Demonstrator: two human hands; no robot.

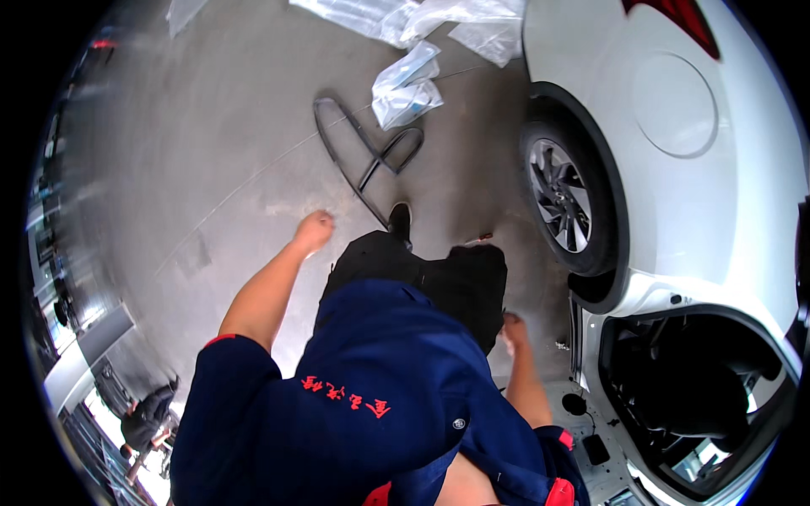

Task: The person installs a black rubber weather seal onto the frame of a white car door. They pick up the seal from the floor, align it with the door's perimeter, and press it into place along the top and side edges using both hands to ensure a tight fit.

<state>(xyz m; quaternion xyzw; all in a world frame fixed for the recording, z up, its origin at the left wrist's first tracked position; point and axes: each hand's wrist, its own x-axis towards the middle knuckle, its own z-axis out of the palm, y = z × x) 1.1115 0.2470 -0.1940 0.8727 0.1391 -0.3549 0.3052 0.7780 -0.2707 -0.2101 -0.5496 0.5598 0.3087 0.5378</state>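
My left hand (316, 230) hangs out over the floor beside my left leg, its fingers curled in, with nothing seen in it. My right hand (512, 331) is low by my right thigh, near the white car (666, 219); its fingers are blurred and partly hidden. Ahead of my left hand, a long black rubber seal strip (331, 152) lies looped on the floor, one end close to my shoe (401, 223). A screwdriver (481, 239) with a reddish handle shows just past my right knee, touched by neither hand.
Crumpled clear plastic sheeting (409, 88) lies farther ahead on the grey floor (211, 152). The car's rear wheel (560, 196) stands to my right. Behind it is an open door frame (603, 363), with a stripped door panel (574, 430) beside me. Another person (148, 417) is far off at lower left.
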